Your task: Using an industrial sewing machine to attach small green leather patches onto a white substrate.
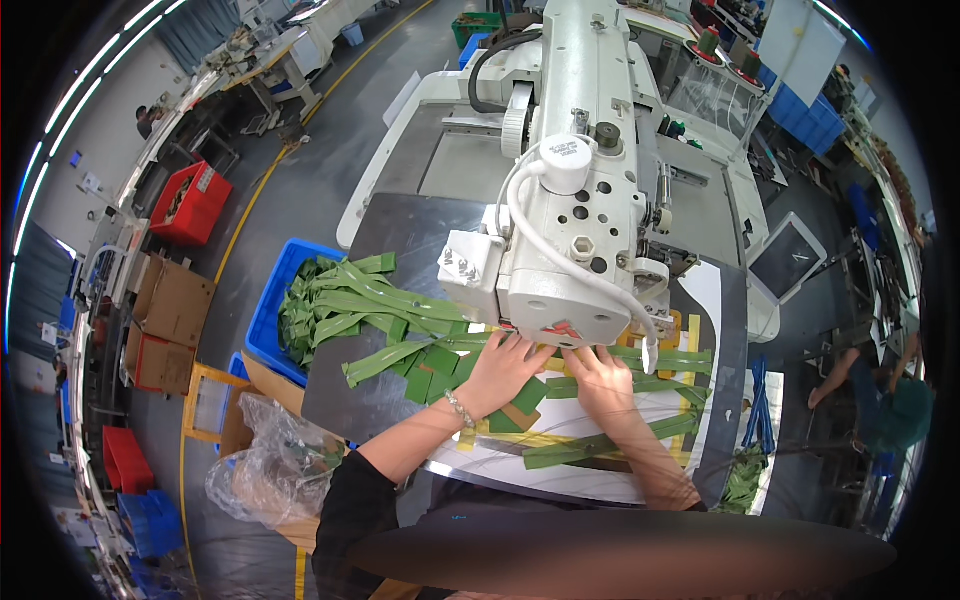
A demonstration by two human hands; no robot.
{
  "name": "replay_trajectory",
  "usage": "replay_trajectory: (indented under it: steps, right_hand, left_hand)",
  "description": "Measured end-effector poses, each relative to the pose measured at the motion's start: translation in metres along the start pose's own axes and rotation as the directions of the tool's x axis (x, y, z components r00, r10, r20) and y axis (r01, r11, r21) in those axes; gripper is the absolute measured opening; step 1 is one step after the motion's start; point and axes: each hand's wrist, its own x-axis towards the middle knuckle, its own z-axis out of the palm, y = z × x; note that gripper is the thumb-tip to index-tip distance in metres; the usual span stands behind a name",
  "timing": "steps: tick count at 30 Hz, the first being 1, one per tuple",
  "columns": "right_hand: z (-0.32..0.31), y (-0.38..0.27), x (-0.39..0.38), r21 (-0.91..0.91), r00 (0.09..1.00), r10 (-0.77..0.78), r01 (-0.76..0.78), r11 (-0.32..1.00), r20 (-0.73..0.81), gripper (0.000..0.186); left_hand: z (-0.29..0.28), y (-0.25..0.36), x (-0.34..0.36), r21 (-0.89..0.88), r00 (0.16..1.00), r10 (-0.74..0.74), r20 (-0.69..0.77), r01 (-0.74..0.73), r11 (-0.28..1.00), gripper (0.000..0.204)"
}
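Observation:
My left hand point(505, 372) lies with fingers stretched out under the front of a white sewing machine head point(570, 290), on a green fabric strip. Beside it, my right hand point(602, 382) rests on the same area, fingers extended and slightly apart. Both sets of fingertips are partly hidden by the machine head. Small green fabric pieces point(430, 375) lie overlapped left of my left hand. To the right, a green strip point(660, 360) runs across a white plate with yellow edging point(694, 345). Another green strip point(570, 452) lies slanted below my right hand.
A heap of green strips point(350, 295) spills from a blue bin point(262, 330) onto the metal table point(345, 385) at left. A clear plastic bag point(275, 460) sits at lower left. A tablet-like screen point(788, 258) stands at right. Another person point(890, 410) is at far right.

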Motion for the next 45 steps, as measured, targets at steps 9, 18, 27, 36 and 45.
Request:
replay_trajectory:
  steps: [9, 18, 27, 36, 45]
  right_hand:
    - [-0.002, 0.0, -0.001, 0.026, 1.0, -0.004, 0.004, 1.0, -0.004, 0.037]
    - [-0.001, -0.001, 0.0, 0.034, 1.0, -0.006, 0.006, 0.999, -0.01, 0.038]
    - [-0.001, 0.0, 0.001, 0.045, 1.0, -0.01, 0.011, 0.999, -0.025, 0.039]
    - [0.007, -0.002, 0.003, 0.061, 0.997, -0.06, 0.062, 0.996, -0.039, 0.043]
    - [0.006, 0.019, 0.005, 0.215, 0.995, -0.032, 0.012, 0.976, 0.091, 0.025]
  left_hand:
    - [-0.001, -0.001, 0.0, -0.006, 1.0, 0.0, 0.001, 0.0, 1.0, 0.042]
    - [-0.005, -0.003, 0.002, -0.026, 1.0, 0.003, 0.005, -0.003, 1.0, 0.046]
    - [-0.006, -0.006, 0.002, -0.066, 0.999, 0.0, 0.039, 0.003, 0.998, 0.046]
    - [-0.01, -0.023, -0.002, -0.027, 0.995, 0.013, 0.095, -0.011, 1.0, 0.045]
    - [0.008, -0.075, 0.022, -0.424, 0.91, -0.045, 0.412, 0.235, 0.875, 0.051]
